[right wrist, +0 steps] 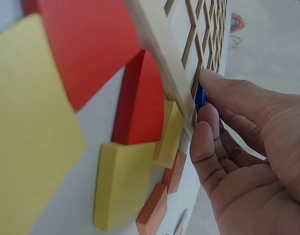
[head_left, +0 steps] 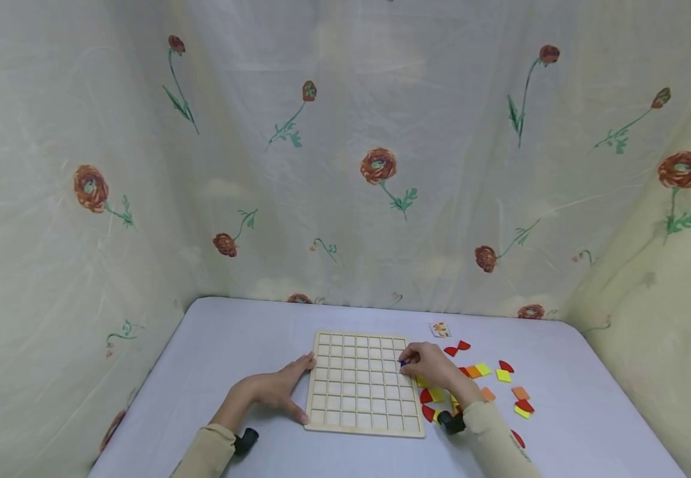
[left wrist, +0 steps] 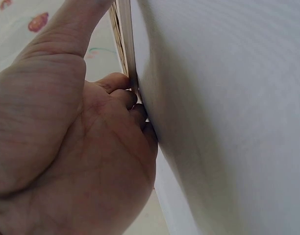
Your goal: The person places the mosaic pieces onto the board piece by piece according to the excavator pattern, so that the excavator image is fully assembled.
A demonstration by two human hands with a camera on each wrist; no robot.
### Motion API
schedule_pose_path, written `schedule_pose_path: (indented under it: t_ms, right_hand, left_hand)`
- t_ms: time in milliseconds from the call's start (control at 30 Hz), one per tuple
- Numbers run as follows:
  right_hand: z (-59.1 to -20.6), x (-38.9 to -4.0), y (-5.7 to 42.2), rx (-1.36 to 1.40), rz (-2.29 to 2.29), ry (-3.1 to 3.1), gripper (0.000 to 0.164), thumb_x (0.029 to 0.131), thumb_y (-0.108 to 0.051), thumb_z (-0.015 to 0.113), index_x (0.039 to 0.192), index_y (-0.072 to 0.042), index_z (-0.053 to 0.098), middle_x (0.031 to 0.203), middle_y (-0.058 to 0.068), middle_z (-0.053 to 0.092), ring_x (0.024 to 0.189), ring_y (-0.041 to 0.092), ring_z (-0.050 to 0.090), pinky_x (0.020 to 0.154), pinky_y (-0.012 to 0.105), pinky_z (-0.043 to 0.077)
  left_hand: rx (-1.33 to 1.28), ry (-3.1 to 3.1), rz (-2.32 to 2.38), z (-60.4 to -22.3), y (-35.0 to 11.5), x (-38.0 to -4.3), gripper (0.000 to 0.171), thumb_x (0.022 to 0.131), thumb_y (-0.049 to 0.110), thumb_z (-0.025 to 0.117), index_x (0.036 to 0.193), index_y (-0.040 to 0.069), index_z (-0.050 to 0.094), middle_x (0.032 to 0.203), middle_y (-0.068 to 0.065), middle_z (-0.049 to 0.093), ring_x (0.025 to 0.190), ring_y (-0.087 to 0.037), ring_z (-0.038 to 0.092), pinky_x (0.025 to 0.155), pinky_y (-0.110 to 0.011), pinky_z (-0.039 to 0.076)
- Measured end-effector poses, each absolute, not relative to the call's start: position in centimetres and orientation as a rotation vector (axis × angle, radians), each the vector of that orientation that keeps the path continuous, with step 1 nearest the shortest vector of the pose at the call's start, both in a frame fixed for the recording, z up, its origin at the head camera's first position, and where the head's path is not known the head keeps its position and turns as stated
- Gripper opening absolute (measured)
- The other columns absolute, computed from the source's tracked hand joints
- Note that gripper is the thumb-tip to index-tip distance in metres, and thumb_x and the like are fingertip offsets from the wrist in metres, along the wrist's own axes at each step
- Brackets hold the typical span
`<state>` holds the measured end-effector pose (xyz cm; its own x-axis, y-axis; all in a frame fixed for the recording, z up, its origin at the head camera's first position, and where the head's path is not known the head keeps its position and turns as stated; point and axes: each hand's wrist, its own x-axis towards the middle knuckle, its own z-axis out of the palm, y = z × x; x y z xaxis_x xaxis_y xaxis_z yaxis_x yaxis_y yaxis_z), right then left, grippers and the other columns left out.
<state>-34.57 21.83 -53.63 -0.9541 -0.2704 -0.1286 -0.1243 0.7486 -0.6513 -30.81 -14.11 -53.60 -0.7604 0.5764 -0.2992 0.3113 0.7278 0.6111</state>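
In the head view, the background is formed by a pale curtain (head_left: 345,279) with printed flowers, and a white table (head_left: 249,325) is seen below. A wooden grid board (head_left: 366,431) is placed at the lower centre. To its right, red, yellow and orange pieces (head_left: 503,376) are scattered, some partly covered by the right arm; above them lies a small card (head_left: 440,329). The board's left side is touched by the left hand (head_left: 276,388), its thumb and fingers spread apart. By the right hand (head_left: 431,364), a blue piece (head_left: 403,362) is pinched at the board's right edge.

In the left wrist view, the left half is filled by the palm.

In the right wrist view, the left is occupied by red and yellow pieces; right of centre, the blue piece is held between thumb and fingers.
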Motion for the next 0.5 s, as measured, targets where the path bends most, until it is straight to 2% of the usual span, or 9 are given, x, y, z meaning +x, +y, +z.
schedule_pose_path:
  t_ms: [500]
  right_hand:
    - [-53.97, -34.92, 21.33, -0.298, -1.063, 2.693, 0.014, 0.084, -0.012, 0.074, 0.097, -0.014, 0.069, 0.088, -0.002, 0.063, 0.079, 0.016, 0.054, 0.075, 0.027, 0.050]
  left_hand:
    - [0.677, 2.455, 0.753, -53.41, -14.00, -30.70, 0.120, 0.065, 0.044, 0.086, 0.154, 0.008, 0.014, 0.164, -0.012, 0.004, 0.151, -0.030, 0.005, 0.122, -0.049, 0.014]
